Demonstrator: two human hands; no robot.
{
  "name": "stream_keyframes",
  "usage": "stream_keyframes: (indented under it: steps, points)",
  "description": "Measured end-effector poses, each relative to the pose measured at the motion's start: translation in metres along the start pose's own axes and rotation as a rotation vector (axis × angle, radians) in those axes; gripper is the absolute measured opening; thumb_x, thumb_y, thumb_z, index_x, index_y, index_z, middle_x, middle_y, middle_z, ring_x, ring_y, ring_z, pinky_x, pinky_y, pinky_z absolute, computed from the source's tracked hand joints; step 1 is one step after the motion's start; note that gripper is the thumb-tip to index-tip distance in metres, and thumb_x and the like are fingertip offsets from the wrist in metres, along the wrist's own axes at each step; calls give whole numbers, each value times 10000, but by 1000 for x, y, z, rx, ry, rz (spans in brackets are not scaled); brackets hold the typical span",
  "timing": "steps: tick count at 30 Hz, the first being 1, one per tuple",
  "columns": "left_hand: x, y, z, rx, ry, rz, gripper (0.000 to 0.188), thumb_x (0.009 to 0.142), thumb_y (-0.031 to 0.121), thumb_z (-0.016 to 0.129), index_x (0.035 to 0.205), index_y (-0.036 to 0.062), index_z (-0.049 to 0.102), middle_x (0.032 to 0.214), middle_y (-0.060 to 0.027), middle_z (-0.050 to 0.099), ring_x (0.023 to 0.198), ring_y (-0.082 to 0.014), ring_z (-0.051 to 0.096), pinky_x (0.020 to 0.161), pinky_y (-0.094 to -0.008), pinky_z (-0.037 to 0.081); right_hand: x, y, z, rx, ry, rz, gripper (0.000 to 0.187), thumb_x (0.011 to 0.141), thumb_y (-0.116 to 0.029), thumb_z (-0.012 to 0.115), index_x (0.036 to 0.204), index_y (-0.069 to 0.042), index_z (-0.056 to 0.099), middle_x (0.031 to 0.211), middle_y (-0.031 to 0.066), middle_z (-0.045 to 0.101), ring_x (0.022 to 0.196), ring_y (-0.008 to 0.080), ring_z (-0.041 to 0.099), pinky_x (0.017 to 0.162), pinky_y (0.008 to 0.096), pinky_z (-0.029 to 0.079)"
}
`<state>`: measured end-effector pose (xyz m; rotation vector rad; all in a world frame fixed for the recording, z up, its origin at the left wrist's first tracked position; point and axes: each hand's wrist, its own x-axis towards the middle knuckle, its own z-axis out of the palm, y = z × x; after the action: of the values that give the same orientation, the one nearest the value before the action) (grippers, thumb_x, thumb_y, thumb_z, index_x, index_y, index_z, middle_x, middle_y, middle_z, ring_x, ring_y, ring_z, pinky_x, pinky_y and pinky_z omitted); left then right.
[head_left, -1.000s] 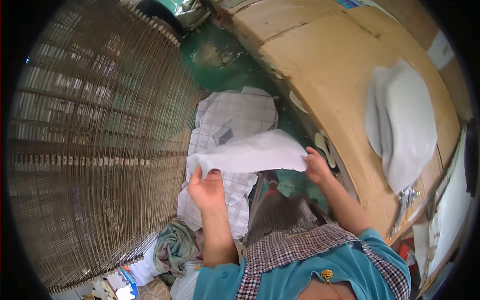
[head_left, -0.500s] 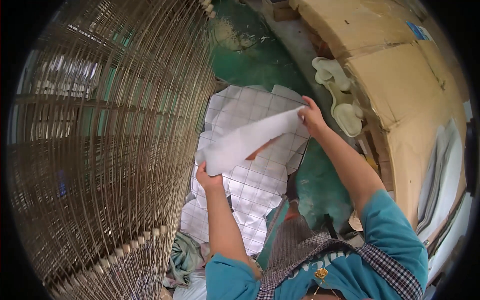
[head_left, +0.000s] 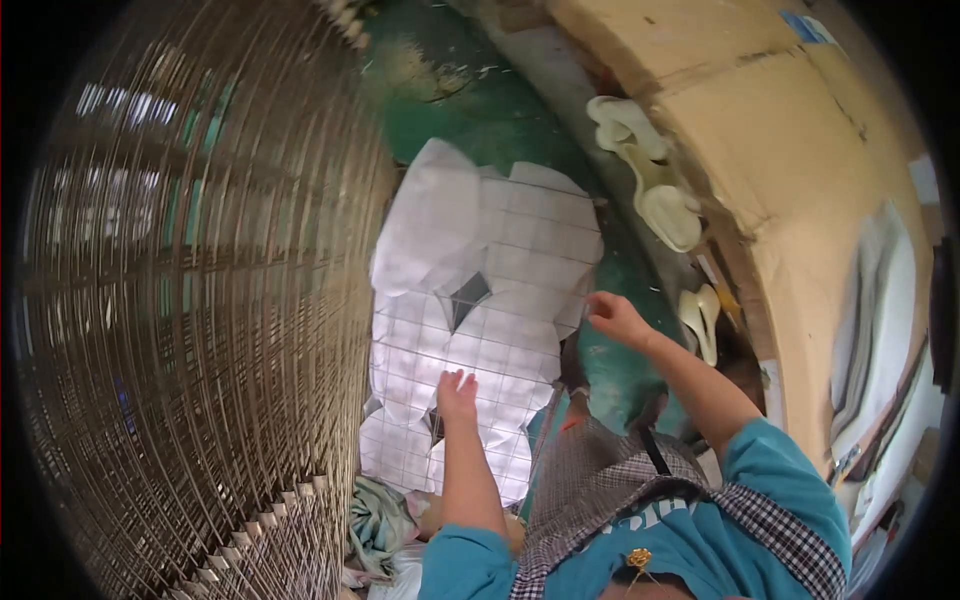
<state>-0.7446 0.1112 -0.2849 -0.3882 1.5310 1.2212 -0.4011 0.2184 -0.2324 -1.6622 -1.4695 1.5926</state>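
Observation:
A wire-grid rack (head_left: 500, 378) lies before me, covered with several white, curved-edged flat pieces (head_left: 545, 225). One white piece (head_left: 430, 220), a little blurred, is at the rack's far left corner, over the others and apart from both hands. Above the near half of the rack is my left hand (head_left: 458, 395), empty, its fingers apart. My right hand (head_left: 618, 320) is off the rack's right edge, fingers loosely bent, with nothing seen in them. Dark gaps (head_left: 470, 298) show between the white pieces.
Tall stacks of wire racks (head_left: 230, 300) with small pale blocks (head_left: 270, 520) fill the left. A large cardboard box (head_left: 800, 150) stands right, beside pale moulded shapes (head_left: 665, 205) and grey-white sheets (head_left: 870, 320). Crumpled cloth (head_left: 380, 520) lies near the rack's front. The floor (head_left: 520, 125) is green.
Both hands have let go of the white piece they held stretched between them. It is now at the rack's far left. My hands have come back toward me, and the view has shifted slightly.

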Motion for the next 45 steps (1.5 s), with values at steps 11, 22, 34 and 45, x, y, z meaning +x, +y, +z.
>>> stream_keyframes:
  steps: [11, 22, 34, 45]
  points:
    - [-271, -194, 200, 451, -714, -114, 295, 805, 84, 563, 1087, 23, 501, 877, -111, 596, 756, -209, 594, 692, -300, 488, -369, -18, -305, -977, 1242, 30, 176, 709, -101, 630, 844, -45, 532, 761, 109, 533, 766, 287, 542, 643, 391, 450]
    - [-477, -400, 242, 867, -1402, -272, 282, 790, 85, 569, 1057, 17, 511, 877, -43, 559, 776, -124, 555, 731, -252, 451, -448, 81, -381, -824, 1096, 230, 138, 726, -174, 585, 686, -51, 539, 727, 147, 565, 739, 312, 564, 633, 391, 454]
    - [-512, -435, 254, 637, -1237, 442, 525, 732, 22, 584, 1215, -27, 383, 1148, -111, 495, 997, -224, 520, 869, -318, 419, -419, 6, -406, -59, 704, -85, 197, 846, -182, 570, 820, 5, 628, 637, -23, 522, 578, 44, 446, 527, 197, 359]
    - [-438, -316, 230, 428, -1049, -324, 472, 758, 29, 551, 1210, 25, 414, 1149, -101, 512, 1070, -229, 492, 927, -372, 402, -437, 161, -579, -609, 1264, 651, 679, 667, -446, 659, 1192, -43, 506, 1046, 182, 598, 999, 320, 555, 916, 350, 409]
